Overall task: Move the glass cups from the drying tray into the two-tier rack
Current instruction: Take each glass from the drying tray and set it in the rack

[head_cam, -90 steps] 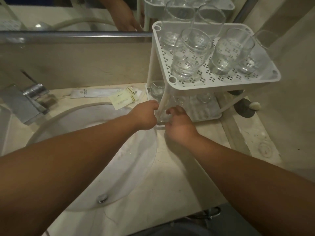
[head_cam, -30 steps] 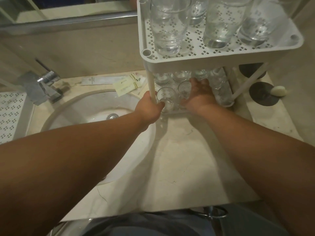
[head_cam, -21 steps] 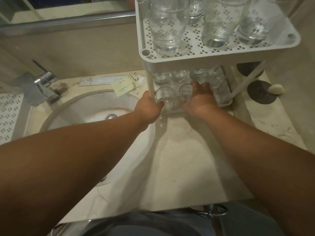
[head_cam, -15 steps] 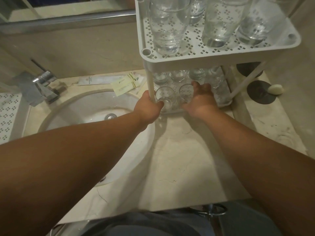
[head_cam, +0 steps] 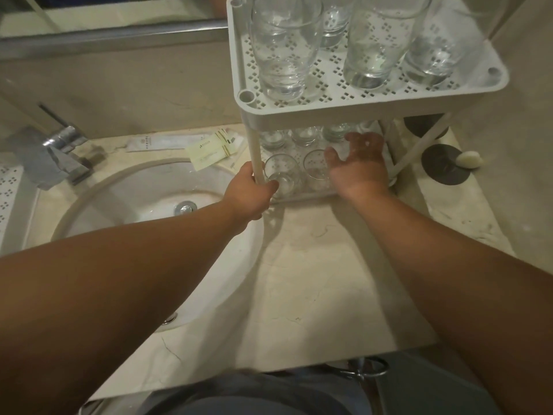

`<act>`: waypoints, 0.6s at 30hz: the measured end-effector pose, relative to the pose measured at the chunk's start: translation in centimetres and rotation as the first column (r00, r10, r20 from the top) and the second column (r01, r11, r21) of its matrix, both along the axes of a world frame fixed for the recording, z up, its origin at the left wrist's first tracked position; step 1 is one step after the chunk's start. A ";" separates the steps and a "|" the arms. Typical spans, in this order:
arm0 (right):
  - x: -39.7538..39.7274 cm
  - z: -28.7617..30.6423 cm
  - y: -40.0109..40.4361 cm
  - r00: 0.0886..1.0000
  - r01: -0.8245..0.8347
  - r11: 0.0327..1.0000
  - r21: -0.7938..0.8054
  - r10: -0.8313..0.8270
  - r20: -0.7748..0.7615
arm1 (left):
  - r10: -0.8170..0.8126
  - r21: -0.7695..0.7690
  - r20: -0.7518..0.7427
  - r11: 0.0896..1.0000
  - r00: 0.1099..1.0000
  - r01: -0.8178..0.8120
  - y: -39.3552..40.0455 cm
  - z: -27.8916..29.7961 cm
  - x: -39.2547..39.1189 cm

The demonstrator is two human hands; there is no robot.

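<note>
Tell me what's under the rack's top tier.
Under the top tier small glasses stand on the lower tier: three along the back, two in front. The right hand reaches in, open, and covers the right part, so the count there cannot be told.

I count four glass cups (head_cam: 282,52) on the upper tier of one two-tier rack (head_cam: 371,98). The lower-tier count is unclear. Two paper sachets (head_cam: 209,151) lie beside one sink (head_cam: 143,190).

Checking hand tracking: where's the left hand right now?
Head view, centre: the left hand grips the two-tier rack's front-left post, beside a small glass on the lower tier, at the sink's right edge.
</note>
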State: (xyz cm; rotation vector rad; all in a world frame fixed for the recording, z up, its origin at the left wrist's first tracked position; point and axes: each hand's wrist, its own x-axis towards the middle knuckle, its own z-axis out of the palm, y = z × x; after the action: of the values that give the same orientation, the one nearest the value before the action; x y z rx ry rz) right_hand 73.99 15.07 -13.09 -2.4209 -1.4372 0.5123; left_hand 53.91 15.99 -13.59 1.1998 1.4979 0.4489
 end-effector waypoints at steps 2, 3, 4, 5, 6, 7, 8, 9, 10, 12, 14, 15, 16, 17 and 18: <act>0.6 0.1 0.3 0.999 -0.025 0.997 -0.078 0.028 0.039 | 0.011 -0.016 0.024 1.000 1.000 -0.011 -0.1 0.2 0.1; 0.9 0.0 0.5 0.999 -0.019 0.995 -0.094 0.023 0.041 | 0.018 -0.024 0.035 1.000 0.999 -0.017 -0.1 0.2 0.1; 1.3 0.1 0.6 0.999 -0.004 0.996 -0.092 0.007 0.033 | 0.023 -0.032 0.043 0.999 0.999 -0.022 -0.1 0.3 0.1; 1.7 0.0 0.7 0.999 0.004 0.998 -0.069 -0.002 0.033 | 0.023 -0.038 0.043 0.999 0.999 -0.022 -0.1 0.4 0.1; 2.1 0.0 0.8 0.999 0.009 0.999 -0.048 -0.007 0.033 | 0.020 -0.041 0.038 0.999 0.999 -0.018 0.0 0.6 0.1; 2.4 0.2 0.8 0.999 0.018 0.999 -0.032 -0.017 0.028 | 0.014 -0.044 0.029 0.999 0.999 -0.013 0.1 0.7 0.0; 2.7 0.1 0.9 0.999 0.028 0.999 -0.021 -0.028 0.023 | 0.006 -0.048 0.020 0.999 1.000 -0.005 0.1 0.9 -0.1; 3.0 0.1 1.1 0.999 0.027 1.000 -0.005 -0.027 0.019 | -0.002 -0.053 0.013 0.999 1.000 0.003 0.2 0.9 -0.2; 3.1 0.3 1.2 1.000 0.012 1.000 0.002 -0.012 0.017 | -0.009 -0.060 0.008 0.998 1.000 0.009 0.3 1.0 -0.4; 3.5 0.2 1.7 1.000 -0.022 1.000 -0.008 0.022 0.017 | -0.029 -0.071 -0.003 0.997 1.000 0.028 0.4 1.1 -0.5; 3.8 0.1 2.1 0.999 -0.032 0.999 -0.042 0.034 0.030 | -0.041 -0.080 -0.010 0.996 0.999 0.040 0.4 1.2 -0.6; 3.8 0.1 2.2 0.998 -0.034 0.998 -0.051 0.037 0.043 | -0.041 -0.082 -0.009 0.996 0.999 0.040 0.4 1.2 -0.7; 3.8 0.2 2.2 0.998 -0.034 0.998 -0.058 0.037 0.055 | -0.038 -0.083 -0.006 0.996 0.999 0.037 0.4 1.2 -0.7; 3.8 0.2 2.3 0.997 -0.034 0.998 -0.060 0.038 0.062 | -0.033 -0.083 -0.002 0.996 0.999 0.033 0.5 1.2 -0.7; 3.7 0.2 2.3 0.997 -0.033 0.997 -0.064 0.038 0.068 | -0.031 -0.085 0.001 0.996 1.000 0.031 0.4 1.2 -0.7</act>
State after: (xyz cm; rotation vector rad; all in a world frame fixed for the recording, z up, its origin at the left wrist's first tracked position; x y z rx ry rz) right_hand 77.73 17.37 -12.85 -2.4892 -1.5170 0.4930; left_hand 53.26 16.44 -12.35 1.1546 1.4823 0.3610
